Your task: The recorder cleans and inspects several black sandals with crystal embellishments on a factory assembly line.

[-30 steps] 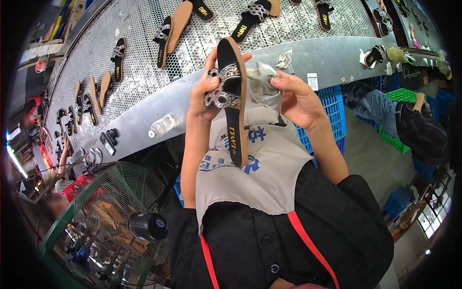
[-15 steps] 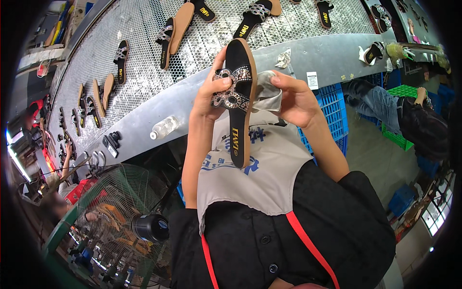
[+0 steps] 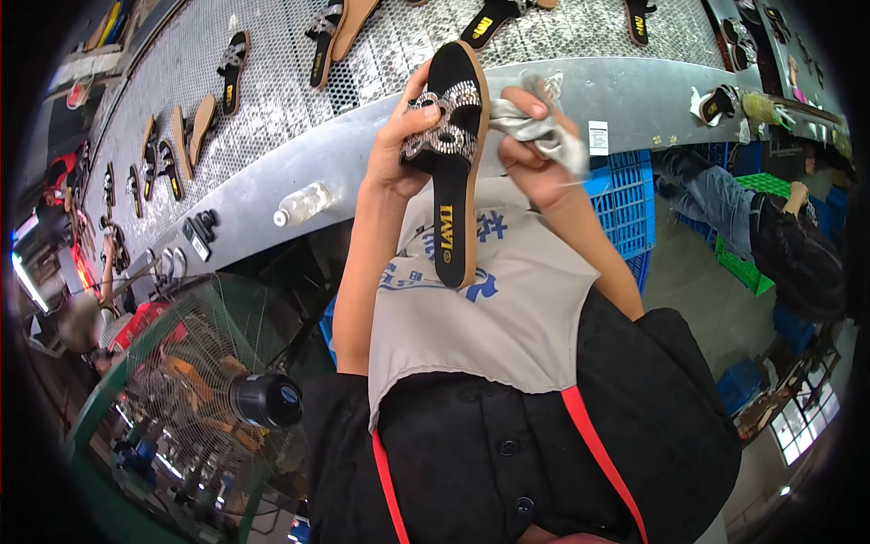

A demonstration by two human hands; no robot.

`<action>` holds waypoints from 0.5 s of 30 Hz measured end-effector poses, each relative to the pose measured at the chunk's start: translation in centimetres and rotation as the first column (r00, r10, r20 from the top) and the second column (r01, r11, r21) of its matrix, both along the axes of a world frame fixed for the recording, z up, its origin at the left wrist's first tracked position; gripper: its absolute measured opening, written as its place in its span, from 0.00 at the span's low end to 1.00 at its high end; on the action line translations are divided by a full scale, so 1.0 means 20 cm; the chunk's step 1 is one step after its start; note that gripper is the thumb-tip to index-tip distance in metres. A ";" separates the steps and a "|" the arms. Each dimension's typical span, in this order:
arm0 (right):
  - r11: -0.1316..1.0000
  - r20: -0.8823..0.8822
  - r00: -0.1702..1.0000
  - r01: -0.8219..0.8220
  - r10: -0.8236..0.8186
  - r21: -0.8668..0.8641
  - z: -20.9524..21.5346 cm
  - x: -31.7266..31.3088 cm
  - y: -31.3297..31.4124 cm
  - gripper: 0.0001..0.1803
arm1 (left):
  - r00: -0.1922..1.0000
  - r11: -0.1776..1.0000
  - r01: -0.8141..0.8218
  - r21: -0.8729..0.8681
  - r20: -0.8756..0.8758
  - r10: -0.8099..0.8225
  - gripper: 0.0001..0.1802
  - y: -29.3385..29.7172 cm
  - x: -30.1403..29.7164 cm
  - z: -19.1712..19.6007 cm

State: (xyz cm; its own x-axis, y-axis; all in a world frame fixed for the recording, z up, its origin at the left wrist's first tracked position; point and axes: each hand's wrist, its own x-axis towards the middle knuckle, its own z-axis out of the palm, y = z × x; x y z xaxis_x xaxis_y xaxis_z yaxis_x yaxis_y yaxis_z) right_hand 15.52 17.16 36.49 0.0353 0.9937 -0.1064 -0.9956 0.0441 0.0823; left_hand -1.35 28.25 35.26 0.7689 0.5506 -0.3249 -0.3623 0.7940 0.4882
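My left hand [image 3: 401, 140] grips a slide sandal [image 3: 458, 204] by its strap side, thumb on the strap. The sandal has a black insole, a tan sole edge and a strap covered in sparkling stones. Its toe points away from me and its heel hangs over my grey apron [image 3: 507, 335]. To the right of the sandal, my right hand [image 3: 544, 168] pinches a crumpled pale grey cloth [image 3: 544, 131], partly blurred. One end of the cloth reaches the sandal's edge; whether it touches, I cannot tell.
Several sandals, such as one black sandal [image 3: 233, 72], ride on the mesh conveyor [image 3: 272, 100]. A clear plastic bottle [image 3: 304, 204] lies on the metal ledge [image 3: 263, 195]. A large fan [image 3: 199, 390] stands at lower left. Blue crates [image 3: 625, 208] and another person [image 3: 770, 218] are at right.
My right hand has drawn the cloth from behind the strap out to the sandal's right, bunching it. The sandal stays in my left hand, slightly farther up in view.
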 end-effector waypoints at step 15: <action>0.972 0.848 -0.524 -0.227 -0.077 -0.052 0.17 -0.12 -0.15 0.19 | 0.885 0.967 -0.113 0.229 -0.419 0.203 0.42 0.00 -0.23 0.14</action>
State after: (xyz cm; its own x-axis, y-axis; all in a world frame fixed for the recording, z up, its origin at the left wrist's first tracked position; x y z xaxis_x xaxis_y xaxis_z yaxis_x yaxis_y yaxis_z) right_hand 13.10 14.17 39.93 -0.1569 0.9870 0.0341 0.4438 0.1013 -0.8904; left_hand -6.00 28.20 38.01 0.4712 0.7390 -0.4816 -0.1898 0.6182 0.7628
